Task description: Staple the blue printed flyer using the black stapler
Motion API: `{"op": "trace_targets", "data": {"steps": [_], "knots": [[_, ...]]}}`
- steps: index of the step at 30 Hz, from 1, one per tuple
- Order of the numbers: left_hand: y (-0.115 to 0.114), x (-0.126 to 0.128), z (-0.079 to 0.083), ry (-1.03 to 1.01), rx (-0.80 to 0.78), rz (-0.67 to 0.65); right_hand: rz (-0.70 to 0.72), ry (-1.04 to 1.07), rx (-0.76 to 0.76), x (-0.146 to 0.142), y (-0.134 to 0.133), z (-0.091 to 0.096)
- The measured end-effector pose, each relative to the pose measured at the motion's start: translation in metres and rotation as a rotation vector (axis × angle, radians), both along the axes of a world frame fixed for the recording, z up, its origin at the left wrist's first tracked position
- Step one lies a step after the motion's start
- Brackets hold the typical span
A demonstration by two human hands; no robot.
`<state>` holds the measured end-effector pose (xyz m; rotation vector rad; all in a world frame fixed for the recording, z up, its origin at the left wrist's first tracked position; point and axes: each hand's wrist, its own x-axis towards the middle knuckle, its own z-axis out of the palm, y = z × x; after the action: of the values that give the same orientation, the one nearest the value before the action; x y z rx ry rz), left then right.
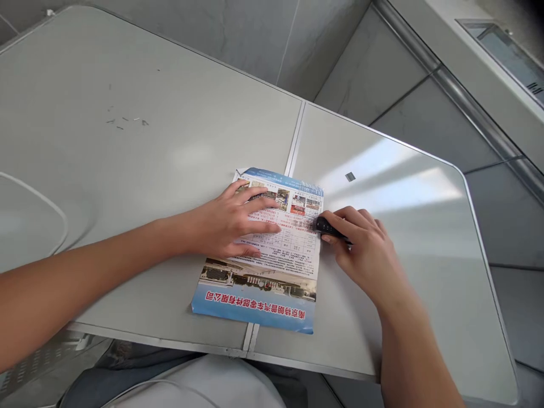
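A printed leaflet [293, 249], with red and black Chinese text, small photos and blue bands, lies upside down to me across the table's seam. My left hand [240, 221] lies flat on it with the fingers spread. At the leaflet's right edge, my right hand [361, 241] is closed around what looks like a small black stapler [329, 228]. The stapler's front end meets the paper edge; its rear is hidden in my palm. Many small staple-like marks [312, 190] cover the leaflet's upper right edge.
A small grey piece like a staple strip [349, 177] lies on the white folding table [191, 153]. Several loose staple-like bits [125, 120] are scattered at the far left. A white cable [42, 195] curves along the left side. Tiled walls [255, 39] stand behind the table.
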<state>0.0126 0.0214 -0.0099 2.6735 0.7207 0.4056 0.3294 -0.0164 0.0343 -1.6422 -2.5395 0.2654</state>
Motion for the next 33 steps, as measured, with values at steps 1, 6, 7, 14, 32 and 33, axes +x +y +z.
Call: {"op": "trace_targets", "data": {"steps": [1,6,7,14,32,33], "knots": [[0.000,0.000,0.000,-0.006,-0.004,0.001,-0.006,-0.057,0.034,-0.005,-0.001,0.000],[0.001,-0.001,0.003,0.037,-0.006,-0.001,0.053,-0.080,0.033,-0.010,0.002,-0.002],[0.001,-0.002,0.003,0.055,-0.003,-0.005,0.076,-0.026,0.011,-0.004,0.004,-0.002],[0.004,-0.004,0.003,0.112,0.018,-0.028,0.009,0.086,-0.147,0.051,0.018,0.001],[0.037,-0.036,0.006,-0.690,-0.100,0.738,-0.051,0.351,0.078,-0.098,-0.037,-0.002],[0.038,-0.037,0.004,-0.704,-0.109,0.760,0.000,0.344,0.041,-0.111,-0.043,-0.004]]}}
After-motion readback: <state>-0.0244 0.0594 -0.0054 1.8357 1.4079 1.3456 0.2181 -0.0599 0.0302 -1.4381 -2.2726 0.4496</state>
